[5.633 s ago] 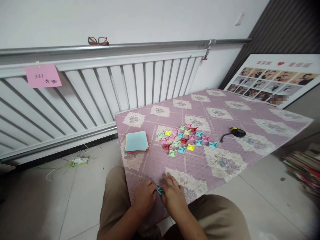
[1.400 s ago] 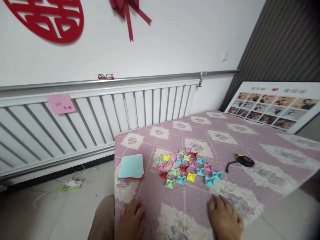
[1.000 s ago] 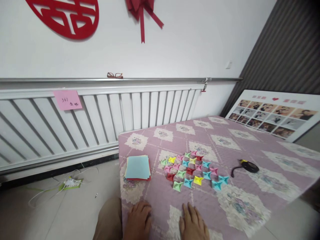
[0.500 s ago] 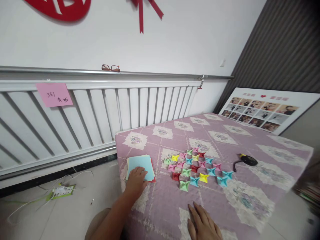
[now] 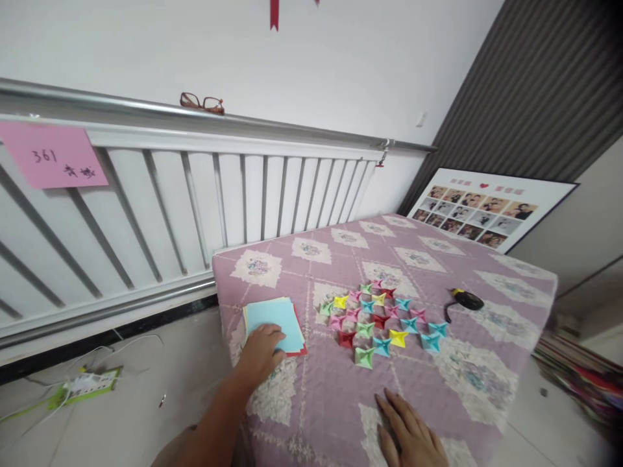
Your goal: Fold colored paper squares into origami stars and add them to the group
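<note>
My left hand rests on a stack of square coloured paper, light blue on top, with yellow and red edges peeking out beneath. Its fingers lie over the lower part of the top sheet. Palm down on the floral cover, my right hand has its fingers stretched out and holds nothing. Between and beyond both hands stand rows of small folded paper shapes in green, pink, yellow, red and blue. Nearest to the right hand is a green folded piece.
A purple floral cover spreads over the bed-like surface. A black cord-like item lies right of the folded shapes. Behind are a white radiator, glasses on the pipe and a photo board. A power strip lies on the floor.
The view has tilted down and shifted. My left hand stays on the paper stack and my right hand stays flat on the cover; the folded shapes stand as before.
</note>
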Demonstrator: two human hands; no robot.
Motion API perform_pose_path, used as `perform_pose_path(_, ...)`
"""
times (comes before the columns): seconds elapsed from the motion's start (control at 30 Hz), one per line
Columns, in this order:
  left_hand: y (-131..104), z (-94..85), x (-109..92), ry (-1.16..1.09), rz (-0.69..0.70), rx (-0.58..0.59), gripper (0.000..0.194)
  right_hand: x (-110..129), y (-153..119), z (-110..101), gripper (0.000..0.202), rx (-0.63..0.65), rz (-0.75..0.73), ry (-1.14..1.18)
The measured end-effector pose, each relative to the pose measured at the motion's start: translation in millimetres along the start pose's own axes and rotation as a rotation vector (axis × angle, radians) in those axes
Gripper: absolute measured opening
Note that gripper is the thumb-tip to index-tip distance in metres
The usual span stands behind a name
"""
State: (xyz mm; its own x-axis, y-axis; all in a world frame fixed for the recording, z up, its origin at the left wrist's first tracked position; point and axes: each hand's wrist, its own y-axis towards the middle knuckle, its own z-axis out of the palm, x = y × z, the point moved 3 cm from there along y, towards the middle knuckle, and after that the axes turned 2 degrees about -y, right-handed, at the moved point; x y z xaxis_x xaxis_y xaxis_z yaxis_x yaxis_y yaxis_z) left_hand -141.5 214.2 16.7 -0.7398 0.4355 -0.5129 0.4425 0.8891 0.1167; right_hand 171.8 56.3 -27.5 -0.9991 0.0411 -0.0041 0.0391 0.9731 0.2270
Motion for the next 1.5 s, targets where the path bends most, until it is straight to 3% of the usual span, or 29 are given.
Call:
perform_pose_path(0.4,5.7,-3.0,1.8,-0.072,0.043,-0.061,0.022,4.9,4.7,1.9,0.041,-0.091,0.03,0.087)
perform_pose_path(0.5,6.8,-1.5,2.7,-0.072,0.02,-0.076,0.021,31.1,21.1,-1.0,0.037,-0.151,-0.002,0.28)
perform_pose_path(0.7,8.3,1.8,5.1,-0.065,-0.017,-0.073,0.016,116.0,86.0,-28.0,0.029,-0.141,-0.101,0.632)
perform_pose_path(0.83,8.3,2.1,6.5,-0.063,-0.031,-0.09,0.014,145.4,128.3,-34.9,0.014,-0.126,-0.093,0.746)
perform_pose_path(0.97,8.5,1.5,7.2,-0.07,-0.029,-0.111,0.012,155.7,147.9,-24.6,0.01,-0.105,-0.092,0.748)
perform_pose_path(1.17,8.8,5.3,10.1,-0.101,-0.009,-0.118,0.009,165.5,149.9,-11.7,0.018,-0.087,-0.091,0.719)
perform_pose_path(1.5,6.1,5.3,10.5,-0.092,0.049,-0.12,0.015,165.7,151.5,-16.5,0.018,-0.046,-0.172,0.665)
